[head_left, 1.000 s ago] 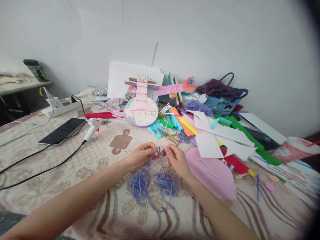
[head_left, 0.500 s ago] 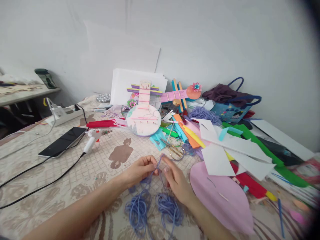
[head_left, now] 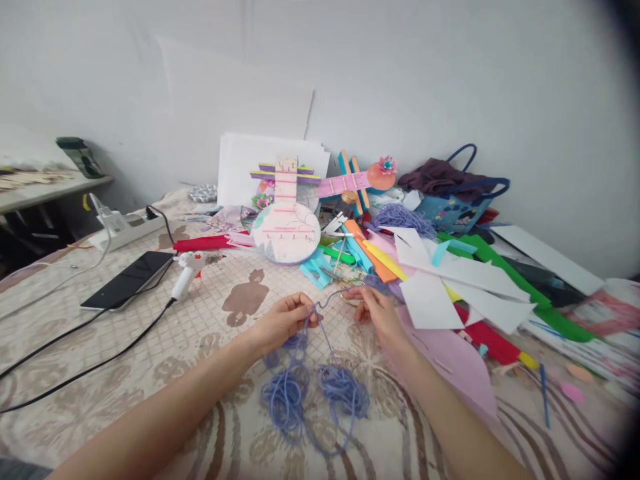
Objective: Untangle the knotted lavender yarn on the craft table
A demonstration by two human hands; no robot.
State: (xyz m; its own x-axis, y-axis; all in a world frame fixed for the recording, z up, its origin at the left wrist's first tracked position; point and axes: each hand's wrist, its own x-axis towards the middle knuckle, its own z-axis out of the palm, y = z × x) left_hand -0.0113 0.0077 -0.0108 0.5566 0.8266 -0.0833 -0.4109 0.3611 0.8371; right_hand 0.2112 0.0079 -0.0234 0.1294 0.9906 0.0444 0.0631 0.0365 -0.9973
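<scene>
Purple-blue yarn point(head_left: 287, 393) lies loosely bunched on the tablecloth in front of me, beside a second yarn bunch point(head_left: 345, 392). My left hand point(head_left: 290, 320) is closed, thumb and forefinger pinching strands that rise from the bunches. From that pinch a yarn strand point(head_left: 327, 298) runs right, toward the other hand. My right hand point(head_left: 373, 307) has its fingers curled over the gold-handled scissors point(head_left: 343, 295), mostly hidden beneath them. The yarn passes close by its fingertips.
Behind the hands stands a banjo-shaped craft point(head_left: 286, 233). White paper pieces point(head_left: 431, 300) and a pink sheet point(head_left: 465, 367) lie to the right. At left are a white glue gun point(head_left: 187, 270), a black tablet point(head_left: 127, 280) and a power strip point(head_left: 130, 228). A blue bag point(head_left: 457, 210) stands at the back.
My right hand has moved away from the left, up and right to the scissors, leaving the strand stretched between. My left hand keeps its pinch on the yarn. The view has shifted slightly.
</scene>
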